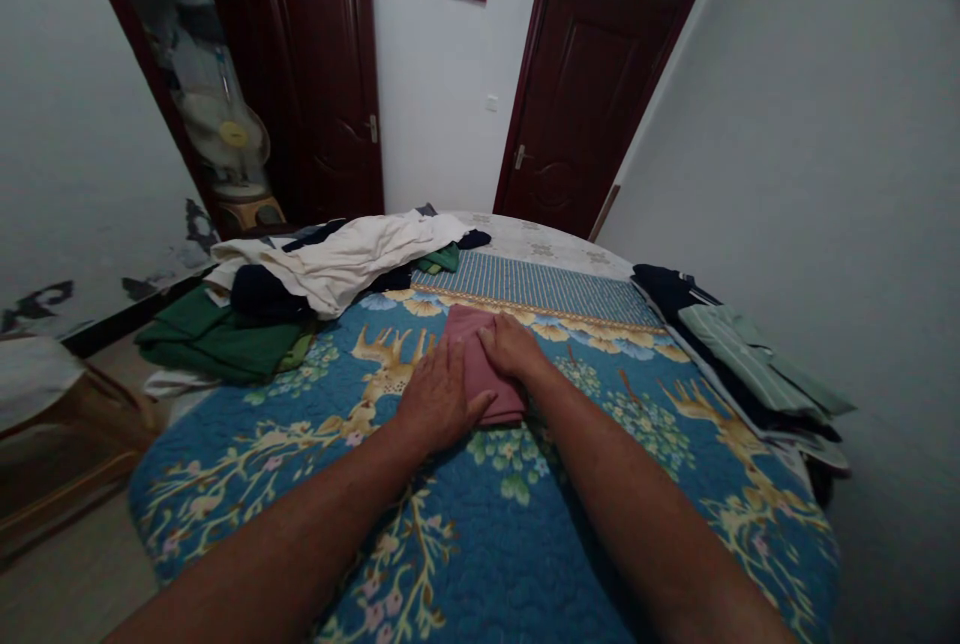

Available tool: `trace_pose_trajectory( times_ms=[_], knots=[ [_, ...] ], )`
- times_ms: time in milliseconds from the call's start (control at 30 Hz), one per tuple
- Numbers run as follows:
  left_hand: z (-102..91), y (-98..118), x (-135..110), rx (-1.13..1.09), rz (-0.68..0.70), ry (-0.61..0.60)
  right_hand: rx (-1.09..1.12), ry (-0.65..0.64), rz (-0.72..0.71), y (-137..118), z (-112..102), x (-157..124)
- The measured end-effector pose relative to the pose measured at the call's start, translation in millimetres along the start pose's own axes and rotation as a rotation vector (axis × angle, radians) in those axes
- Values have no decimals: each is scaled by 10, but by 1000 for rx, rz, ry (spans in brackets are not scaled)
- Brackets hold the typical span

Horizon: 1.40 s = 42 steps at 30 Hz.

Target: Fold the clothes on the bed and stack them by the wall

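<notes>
The left hand [439,394] lies flat over the left side of the folded pink cloth [480,369], its fingers close together and its thumb spread away toward the near edge. The right hand [514,349] touches the cloth's right side, slightly farther forward; whether its fingers pinch the fabric, I cannot tell. Beneath the cloth and around both hands spreads a blue patterned cover [480,544]. Beyond the left fingertips, to the left, a cream garment [352,254] lies rumpled, with folded green fabric [217,339] nearer. Well right of the right-hand fingers, a striped pale-green shirt [750,349] tops a stack of clothes.
</notes>
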<state>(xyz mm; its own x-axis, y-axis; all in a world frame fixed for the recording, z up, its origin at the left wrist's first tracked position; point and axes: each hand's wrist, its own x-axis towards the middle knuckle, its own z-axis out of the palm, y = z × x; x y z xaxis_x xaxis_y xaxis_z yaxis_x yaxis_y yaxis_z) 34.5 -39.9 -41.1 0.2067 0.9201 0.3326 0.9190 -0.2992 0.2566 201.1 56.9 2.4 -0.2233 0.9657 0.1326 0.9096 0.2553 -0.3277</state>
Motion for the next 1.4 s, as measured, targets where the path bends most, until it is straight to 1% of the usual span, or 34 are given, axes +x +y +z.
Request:
trace_pose_trajectory(
  times_ms=[133, 233, 367, 467, 533, 600, 733, 867, 933, 1000, 1067, 1100, 1200, 1233, 1300, 1367, 1400],
  knots=[
    [-35, -14, -35, -3, -14, -21, -14, -53, 46, 50, 4, 208],
    [-81, -15, -33, -7, -19, -60, 18, -42, 67, 81, 46, 292],
    [-141, -6, -8, -22, -39, -91, 126, -13, 86, 139, 76, 300],
    [-160, 9, 3, -22, -67, -102, 198, 14, 114, 168, 81, 236],
    [-164, 21, 2, -11, -76, -107, 216, 23, 126, 150, 97, 138],
    [-170, 31, -1, 0, -78, -110, 207, 27, 124, 99, 132, -27],
    [-185, 35, 0, 4, -70, -117, 128, 60, 67, -49, 212, -532],
    [-166, 27, 4, 28, -65, -116, 4, 65, 10, -138, 212, -1021],
    [-153, 12, 3, 37, -54, -117, -39, 54, -4, -154, 186, -1167],
    [-158, -19, 13, 43, -41, -86, -56, 45, -5, -165, 155, -1240],
    [-198, -68, 55, 40, 13, -29, -54, 37, 5, -179, 126, -1260],
    [-230, -96, 93, 31, 67, 3, -49, 33, 10, -187, 114, -1259],
    [-336, -162, 289, -34, 289, 49, -22, 20, 14, -210, 87, -1245],
    [-358, -171, 376, -58, 361, 38, -12, 20, 12, -214, 83, -1243],
    [-360, -166, 560, -87, 471, -30, 12, 29, 8, -214, 84, -1242],
    [-303, -146, 737, -79, 502, -116, 38, 52, 10, -205, 101, -1244],
    [-259, -137, 818, -65, 481, -150, 50, 66, 12, -198, 114, -1243]
  ],
)
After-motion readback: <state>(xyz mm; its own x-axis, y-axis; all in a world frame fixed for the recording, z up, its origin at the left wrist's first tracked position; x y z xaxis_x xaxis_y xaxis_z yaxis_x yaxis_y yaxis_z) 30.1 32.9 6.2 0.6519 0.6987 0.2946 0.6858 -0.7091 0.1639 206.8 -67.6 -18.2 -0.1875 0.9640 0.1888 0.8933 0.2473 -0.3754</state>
